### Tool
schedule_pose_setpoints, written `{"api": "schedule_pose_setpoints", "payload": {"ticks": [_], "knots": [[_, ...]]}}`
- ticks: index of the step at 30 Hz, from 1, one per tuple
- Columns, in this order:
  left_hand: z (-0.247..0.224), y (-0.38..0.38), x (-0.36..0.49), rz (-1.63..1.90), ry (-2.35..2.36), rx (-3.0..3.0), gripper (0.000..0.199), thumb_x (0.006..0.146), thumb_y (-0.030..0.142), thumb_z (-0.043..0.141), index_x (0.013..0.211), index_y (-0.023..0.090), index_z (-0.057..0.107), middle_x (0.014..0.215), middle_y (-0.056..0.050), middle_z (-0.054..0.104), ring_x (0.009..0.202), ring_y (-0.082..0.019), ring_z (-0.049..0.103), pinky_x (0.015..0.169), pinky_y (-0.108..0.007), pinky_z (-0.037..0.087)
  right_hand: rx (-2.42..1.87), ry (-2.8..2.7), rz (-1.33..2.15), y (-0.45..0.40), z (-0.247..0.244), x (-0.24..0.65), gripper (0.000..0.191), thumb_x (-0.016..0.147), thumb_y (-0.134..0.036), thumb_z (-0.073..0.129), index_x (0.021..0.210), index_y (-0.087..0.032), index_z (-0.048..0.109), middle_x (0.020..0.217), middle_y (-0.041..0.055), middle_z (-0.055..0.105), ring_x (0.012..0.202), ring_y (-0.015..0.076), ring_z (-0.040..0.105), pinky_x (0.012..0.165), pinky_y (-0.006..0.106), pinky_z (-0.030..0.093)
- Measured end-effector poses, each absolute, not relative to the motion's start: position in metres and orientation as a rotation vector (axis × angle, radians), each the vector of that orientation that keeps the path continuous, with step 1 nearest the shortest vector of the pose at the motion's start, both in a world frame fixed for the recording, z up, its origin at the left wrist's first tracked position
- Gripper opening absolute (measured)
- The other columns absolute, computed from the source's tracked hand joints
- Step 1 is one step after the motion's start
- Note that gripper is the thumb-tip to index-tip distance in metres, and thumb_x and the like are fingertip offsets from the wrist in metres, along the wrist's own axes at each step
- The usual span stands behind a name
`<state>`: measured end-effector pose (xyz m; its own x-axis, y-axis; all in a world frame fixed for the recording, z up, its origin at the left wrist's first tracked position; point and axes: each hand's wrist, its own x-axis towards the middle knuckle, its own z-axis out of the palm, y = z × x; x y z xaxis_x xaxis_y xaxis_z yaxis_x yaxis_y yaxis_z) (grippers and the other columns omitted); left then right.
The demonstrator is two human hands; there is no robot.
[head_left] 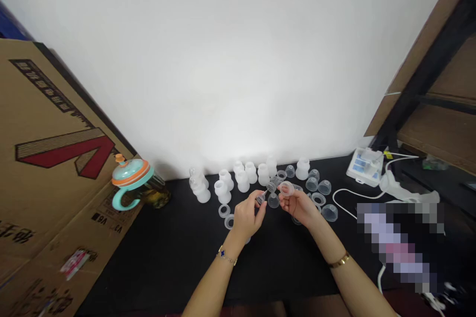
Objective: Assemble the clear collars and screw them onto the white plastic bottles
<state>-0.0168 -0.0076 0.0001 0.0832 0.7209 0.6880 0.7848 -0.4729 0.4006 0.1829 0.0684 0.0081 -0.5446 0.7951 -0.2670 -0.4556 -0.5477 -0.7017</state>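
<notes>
My left hand [247, 215] is closed, its thumb and fingers pinching a small clear piece [261, 198] whose exact kind is too small to make out. Beside it, my right hand [297, 207] grips a translucent screw ring [286, 188] by its edge, opening turned toward me. Both hands are close together above the black table, apart from each other. Behind them lie clear domed caps [273, 200] and loose parts, partly covered by my fingers. Small white bottles [222, 192] stand upright to the left, with several more along the wall. Translucent rings [224, 210] lie near my left hand.
On the left, a teal-lidded pitcher [139, 185] holding dark liquid stands by a large cardboard box [55, 158]. More domed caps [329, 213] lie to the right. A white box [365, 166], a white handheld device [401, 189] and its cable are at the right edge.
</notes>
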Motion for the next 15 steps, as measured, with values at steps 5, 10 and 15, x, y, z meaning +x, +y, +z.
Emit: {"api": "schedule_pose_setpoints", "payload": {"ticks": [5,10,15], "knots": [[-0.0038,-0.0044,-0.0146,-1.365,-1.546,-2.193,0.019,0.098,0.031,0.059,0.113,0.019,0.062,0.089,-0.004,0.076,0.065,-0.014,0.071,0.064,-0.025,0.057,-0.782,-0.775,2.038,0.0675,0.0078,0.1806,0.019,0.077,-0.024,0.074,0.094,-0.018,0.071,0.073,0.0016,0.073,0.055,0.0109,0.064,0.05,0.019,0.049],[-0.0035,-0.0021,-0.0161,-1.35,-1.42,-2.224,0.02,0.097,0.016,0.055,0.115,0.02,0.063,0.11,-0.007,0.076,0.092,-0.017,0.076,0.078,-0.026,0.062,-0.911,-0.834,1.819,0.0684,0.0063,0.1764,0.03,0.077,-0.021,0.079,0.108,-0.019,0.075,0.087,0.0036,0.078,0.056,0.0113,0.067,0.046,0.019,0.051],[-0.0006,-0.0016,-0.017,-1.309,-1.359,-2.195,0.028,0.095,0.007,0.052,0.115,0.021,0.066,0.116,-0.007,0.075,0.103,-0.018,0.074,0.086,-0.028,0.062,-0.899,-0.821,1.783,0.0676,0.0071,0.1759,0.032,0.077,-0.02,0.08,0.108,-0.02,0.077,0.101,0.0053,0.079,0.072,0.016,0.075,0.062,0.023,0.061]]}}
